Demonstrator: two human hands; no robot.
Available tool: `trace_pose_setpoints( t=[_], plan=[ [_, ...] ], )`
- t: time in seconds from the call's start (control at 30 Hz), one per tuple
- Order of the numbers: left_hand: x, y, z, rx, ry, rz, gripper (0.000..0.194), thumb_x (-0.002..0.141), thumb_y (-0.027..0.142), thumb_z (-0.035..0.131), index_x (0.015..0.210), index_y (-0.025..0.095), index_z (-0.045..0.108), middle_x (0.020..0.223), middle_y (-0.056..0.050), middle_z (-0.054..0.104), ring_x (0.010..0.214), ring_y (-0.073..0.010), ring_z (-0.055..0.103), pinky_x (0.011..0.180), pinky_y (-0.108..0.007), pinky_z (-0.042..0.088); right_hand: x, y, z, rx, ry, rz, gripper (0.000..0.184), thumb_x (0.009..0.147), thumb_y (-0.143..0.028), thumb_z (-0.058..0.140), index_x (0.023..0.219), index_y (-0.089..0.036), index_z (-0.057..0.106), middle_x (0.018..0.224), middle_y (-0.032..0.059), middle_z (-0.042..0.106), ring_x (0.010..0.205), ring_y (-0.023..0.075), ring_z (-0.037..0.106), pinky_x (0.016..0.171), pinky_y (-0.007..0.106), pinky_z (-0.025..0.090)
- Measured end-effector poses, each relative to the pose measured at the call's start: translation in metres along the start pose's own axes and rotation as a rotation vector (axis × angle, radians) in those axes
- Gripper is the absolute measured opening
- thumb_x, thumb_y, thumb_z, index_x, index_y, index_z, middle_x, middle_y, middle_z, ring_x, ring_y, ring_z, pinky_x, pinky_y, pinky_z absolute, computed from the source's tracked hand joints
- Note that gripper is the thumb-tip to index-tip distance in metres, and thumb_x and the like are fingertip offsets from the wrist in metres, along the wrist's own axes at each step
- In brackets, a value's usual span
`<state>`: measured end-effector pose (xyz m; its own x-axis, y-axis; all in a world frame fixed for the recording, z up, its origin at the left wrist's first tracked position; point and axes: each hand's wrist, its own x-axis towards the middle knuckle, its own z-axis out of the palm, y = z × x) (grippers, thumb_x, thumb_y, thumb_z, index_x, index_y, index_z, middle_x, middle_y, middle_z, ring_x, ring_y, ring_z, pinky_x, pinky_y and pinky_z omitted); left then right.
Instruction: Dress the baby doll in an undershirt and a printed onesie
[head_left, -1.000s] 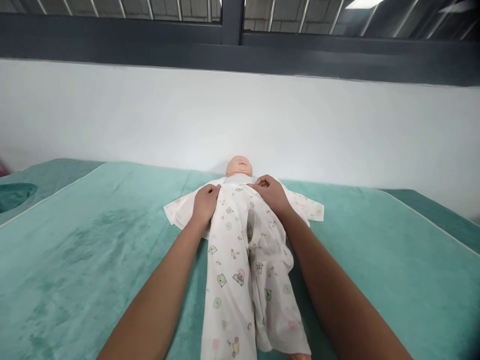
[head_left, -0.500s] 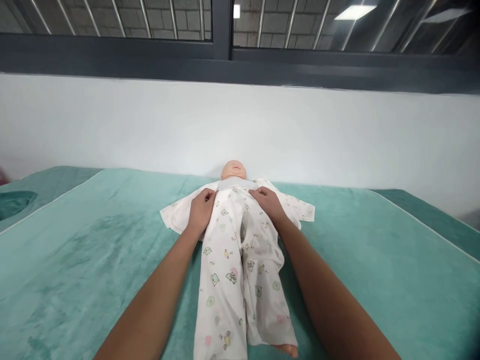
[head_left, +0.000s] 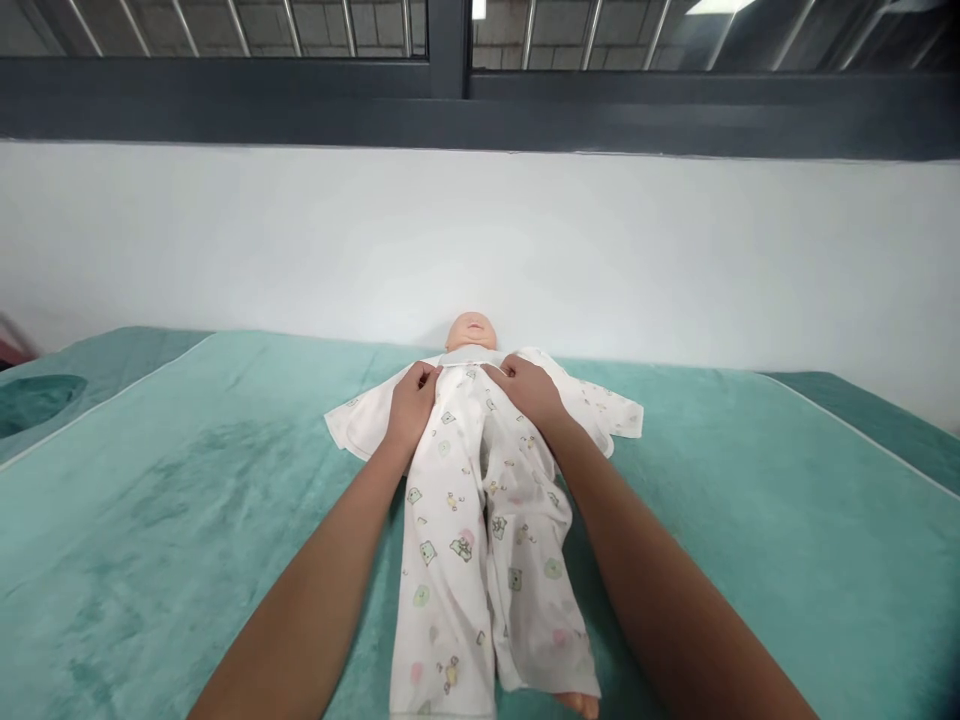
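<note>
A baby doll [head_left: 471, 332] lies on its back with its head toward the wall. It wears a white long-sleeved top [head_left: 611, 410] with its sleeves spread, and white printed baby pants [head_left: 450, 540]. One foot shows at the right cuff; the other leg's end is covered by cloth. My left hand [head_left: 414, 400] is closed on the waistband at its left side. On the other side, my right hand [head_left: 529, 388] pinches the waistband near the doll's upper belly. The fingertips of both hands are partly hidden.
A teal plush cover [head_left: 225, 480] spreads beneath the doll, with a darker recess [head_left: 37, 402] at far left. Behind stands a white wall [head_left: 300, 240], under a dark window frame [head_left: 300, 105] with metal bars beyond it.
My right hand has shifted slightly inward and up along the waistband, which sits a little higher on the doll. My left hand stays at its side. The view has tilted slightly.
</note>
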<state>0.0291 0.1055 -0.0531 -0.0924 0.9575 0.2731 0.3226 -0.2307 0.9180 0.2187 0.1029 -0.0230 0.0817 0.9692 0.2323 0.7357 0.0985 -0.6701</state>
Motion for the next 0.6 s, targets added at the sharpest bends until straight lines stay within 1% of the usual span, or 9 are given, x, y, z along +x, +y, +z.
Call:
trace_pose_setpoints(
  t=[0.07, 0.13, 0.23, 0.3, 0.37, 0.47, 0.53, 0.6],
  plan=[
    [0.001, 0.0, 0.001, 0.027, 0.002, 0.058, 0.024, 0.087, 0.04, 0.05, 0.073, 0.02, 0.053, 0.074, 0.002, 0.056, 0.075, -0.0143, 0.049, 0.072, -0.026, 0.037, 0.002, -0.002, 0.0, -0.055, 0.011, -0.096, 0.044, 0.084, -0.058, 0.048, 0.062, -0.022, 0.037, 0.064, -0.0018, 0.049, 0.063, 0.015, 0.042, 0.058, 0.028, 0.029],
    [0.002, 0.0, 0.0, 0.056, 0.003, 0.065, 0.024, 0.087, 0.039, 0.05, 0.073, 0.02, 0.054, 0.075, 0.002, 0.057, 0.076, -0.0149, 0.05, 0.073, -0.026, 0.037, 0.007, -0.002, -0.001, -0.052, -0.015, -0.146, 0.044, 0.087, -0.056, 0.045, 0.06, -0.022, 0.039, 0.066, -0.0004, 0.051, 0.065, 0.0155, 0.043, 0.059, 0.028, 0.03],
    [0.003, 0.001, -0.001, 0.085, 0.013, -0.004, 0.027, 0.088, 0.04, 0.049, 0.069, 0.02, 0.053, 0.07, 0.002, 0.057, 0.073, -0.015, 0.049, 0.07, -0.026, 0.037, 0.016, -0.001, -0.003, 0.077, -0.124, -0.116, 0.043, 0.086, -0.051, 0.05, 0.056, -0.021, 0.043, 0.063, 0.0011, 0.052, 0.065, 0.0164, 0.044, 0.059, 0.028, 0.03],
    [0.003, 0.002, -0.003, 0.092, 0.023, -0.051, 0.031, 0.088, 0.04, 0.048, 0.065, 0.019, 0.052, 0.067, 0.002, 0.056, 0.071, -0.0153, 0.048, 0.066, -0.026, 0.036, 0.021, 0.0, -0.004, 0.168, -0.162, -0.082, 0.04, 0.082, -0.047, 0.057, 0.054, -0.021, 0.045, 0.062, 0.0012, 0.052, 0.064, 0.0165, 0.044, 0.059, 0.028, 0.03],
    [0.003, 0.003, -0.004, 0.093, 0.024, -0.081, 0.033, 0.087, 0.04, 0.048, 0.061, 0.019, 0.052, 0.065, 0.001, 0.056, 0.069, -0.0155, 0.048, 0.063, -0.026, 0.035, 0.021, 0.002, -0.003, 0.208, -0.142, -0.057, 0.04, 0.08, -0.046, 0.059, 0.053, -0.021, 0.043, 0.06, 0.0004, 0.049, 0.063, 0.0161, 0.043, 0.059, 0.028, 0.03],
    [0.0, 0.004, -0.005, 0.091, 0.018, -0.1, 0.032, 0.085, 0.041, 0.051, 0.062, 0.019, 0.055, 0.066, 0.0, 0.058, 0.07, -0.016, 0.049, 0.064, -0.027, 0.036, 0.011, 0.008, -0.001, 0.258, -0.076, -0.033, 0.042, 0.082, -0.052, 0.055, 0.057, -0.022, 0.04, 0.061, -0.0017, 0.045, 0.063, 0.0147, 0.041, 0.059, 0.028, 0.032],
    [-0.006, 0.004, -0.006, 0.09, 0.021, -0.101, 0.028, 0.084, 0.039, 0.051, 0.067, 0.019, 0.058, 0.073, -0.001, 0.062, 0.074, -0.0169, 0.052, 0.069, -0.027, 0.038, 0.001, 0.015, 0.0, 0.337, -0.017, -0.012, 0.039, 0.082, -0.055, 0.055, 0.063, -0.022, 0.043, 0.065, -0.0026, 0.047, 0.064, 0.0142, 0.042, 0.061, 0.027, 0.034],
    [-0.014, 0.004, -0.009, 0.091, 0.019, -0.109, 0.023, 0.083, 0.036, 0.05, 0.072, 0.019, 0.061, 0.08, -0.002, 0.066, 0.079, -0.0182, 0.054, 0.074, -0.029, 0.04, -0.01, 0.023, -0.001, 0.389, 0.077, 0.003, 0.034, 0.079, -0.052, 0.059, 0.068, -0.022, 0.049, 0.07, -0.0024, 0.051, 0.068, 0.0146, 0.044, 0.064, 0.027, 0.036]
  ],
)
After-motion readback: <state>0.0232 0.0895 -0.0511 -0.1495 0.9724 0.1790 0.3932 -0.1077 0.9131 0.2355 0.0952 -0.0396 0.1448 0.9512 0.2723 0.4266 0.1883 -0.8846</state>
